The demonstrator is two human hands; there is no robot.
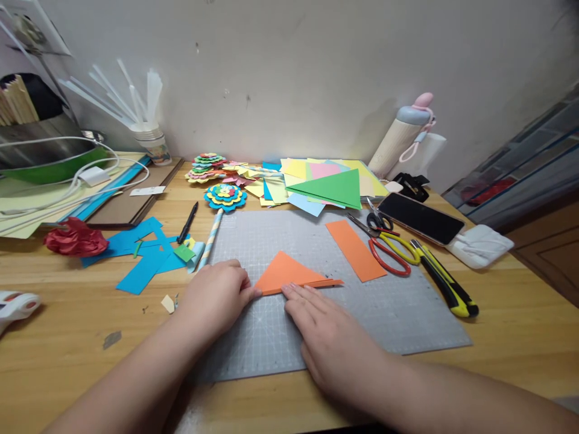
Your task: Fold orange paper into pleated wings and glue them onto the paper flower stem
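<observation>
An orange paper folded into a triangle (pixel 286 271) lies on the grey cutting mat (pixel 398 313). My left hand (pixel 217 295) rests curled at the triangle's left corner, its fingertips pinching that corner. Flat on the mat, my right hand (pixel 325 337) presses its stretched fingers on the triangle's near edge. An orange paper strip (pixel 355 249) lies to the right of the triangle.
Red and yellow scissors (pixel 389 250), a yellow utility knife (pixel 446 280) and a black phone (pixel 420 218) lie right of the mat. Coloured paper sheets (pixel 330 181) and paper flowers (pixel 225 196) sit behind it. Blue scraps (pixel 145 253), a pen (pixel 187 223) and cables (pixel 67 187) are at left.
</observation>
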